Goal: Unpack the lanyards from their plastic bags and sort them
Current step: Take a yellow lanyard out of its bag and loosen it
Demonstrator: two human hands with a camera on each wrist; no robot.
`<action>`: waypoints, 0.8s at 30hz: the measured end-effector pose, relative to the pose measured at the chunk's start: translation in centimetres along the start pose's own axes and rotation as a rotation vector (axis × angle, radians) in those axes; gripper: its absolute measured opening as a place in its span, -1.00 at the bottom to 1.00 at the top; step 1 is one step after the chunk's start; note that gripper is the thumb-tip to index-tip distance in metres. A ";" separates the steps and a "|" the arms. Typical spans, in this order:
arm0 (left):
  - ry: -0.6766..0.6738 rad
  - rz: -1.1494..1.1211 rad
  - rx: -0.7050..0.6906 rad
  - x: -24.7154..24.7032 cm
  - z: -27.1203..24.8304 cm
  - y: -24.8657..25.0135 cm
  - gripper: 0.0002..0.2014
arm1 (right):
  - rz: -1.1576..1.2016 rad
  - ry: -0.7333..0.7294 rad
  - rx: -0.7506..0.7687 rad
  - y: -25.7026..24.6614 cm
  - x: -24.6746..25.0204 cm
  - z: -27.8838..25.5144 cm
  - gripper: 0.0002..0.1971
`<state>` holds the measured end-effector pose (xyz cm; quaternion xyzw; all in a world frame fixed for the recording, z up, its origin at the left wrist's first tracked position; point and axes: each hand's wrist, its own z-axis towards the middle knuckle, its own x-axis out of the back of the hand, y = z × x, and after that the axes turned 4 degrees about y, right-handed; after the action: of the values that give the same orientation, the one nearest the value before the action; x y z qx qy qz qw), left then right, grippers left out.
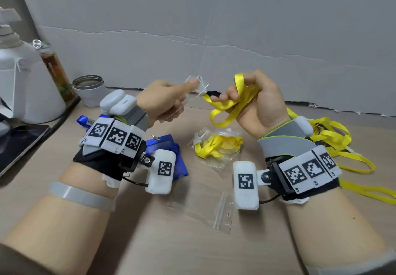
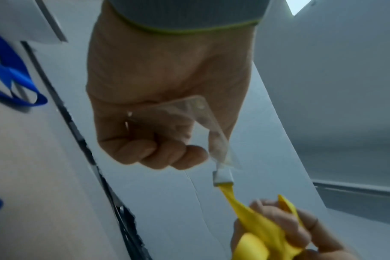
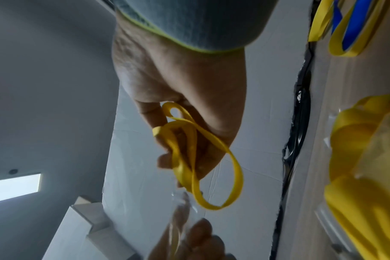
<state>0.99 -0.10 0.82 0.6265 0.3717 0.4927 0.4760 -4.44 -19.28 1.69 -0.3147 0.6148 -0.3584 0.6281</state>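
Observation:
My left hand (image 1: 184, 94) is raised over the table and pinches a clear plastic sleeve (image 1: 198, 84). A yellow lanyard (image 1: 227, 107) runs from the sleeve's mouth into my right hand (image 1: 233, 97), which grips its bunched loops. In the left wrist view, the left hand (image 2: 158, 149) curls round the sleeve (image 2: 203, 121), and a white clip (image 2: 223, 177) joins it to the lanyard (image 2: 256, 227). The right wrist view shows the right hand (image 3: 185, 112) closed round the yellow loops (image 3: 189, 158). Another yellow lanyard lies on the table, still in its bag (image 1: 216, 144).
An empty clear sleeve (image 1: 205, 210) lies near me. Loose yellow lanyards (image 1: 334, 139) are piled at the right, blue lanyards and a blue badge holder (image 1: 177, 157) under my left wrist. A white jug (image 1: 27, 86), a bottle, a metal cup (image 1: 90, 90) and a tablet (image 1: 19, 144) stand left.

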 end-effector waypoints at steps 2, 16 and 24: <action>-0.013 -0.061 -0.041 -0.1 -0.2 0.1 -0.58 | -0.048 0.016 -0.030 0.3 -0.1 0.1 -0.66; -0.050 0.132 -0.332 -0.1 -1.1 1.2 -0.68 | -0.693 0.440 0.228 0.9 1.3 1.4 -0.89; -0.202 0.292 -0.403 -0.1 -1.6 1.5 -0.70 | -0.656 -0.004 0.156 1.8 -0.6 0.2 -0.68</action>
<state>-0.58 -0.22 2.35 0.6121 0.1226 0.5551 0.5497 -4.09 -17.79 0.51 -0.4475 0.4501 -0.5868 0.5028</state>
